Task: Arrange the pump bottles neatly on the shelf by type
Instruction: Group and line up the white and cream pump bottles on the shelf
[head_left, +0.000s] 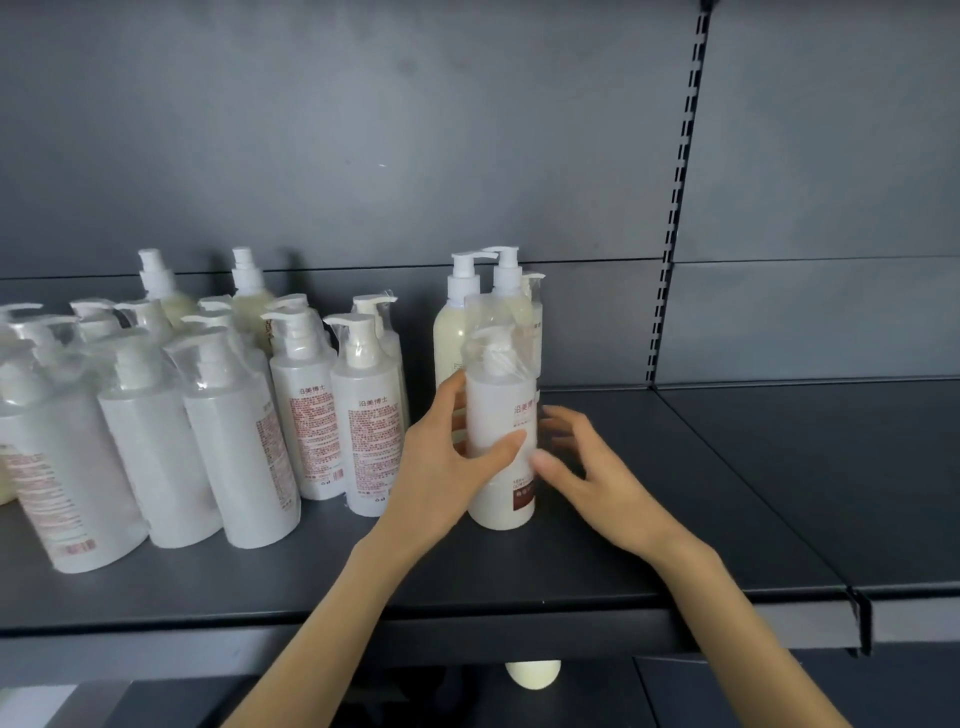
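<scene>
Both bare forearms extend from the bottom of the view across the front edge of the shelf (519, 577) and converge near its middle. The left forearm (332, 623) slants up to the right. The left hand (441, 467) grips a white pump bottle (501, 410) low on its body, with the thumb laid across the front and the fingers wrapped round the far left side (only partly seen). The right forearm (737, 623) slants up to the left, wrist straight. The right hand (587, 478) is just beside the bottle's right side, palm toward it, fingers spread and loosely curved. Its thumb tip is at the bottle's front; blur hides whether it touches.
</scene>
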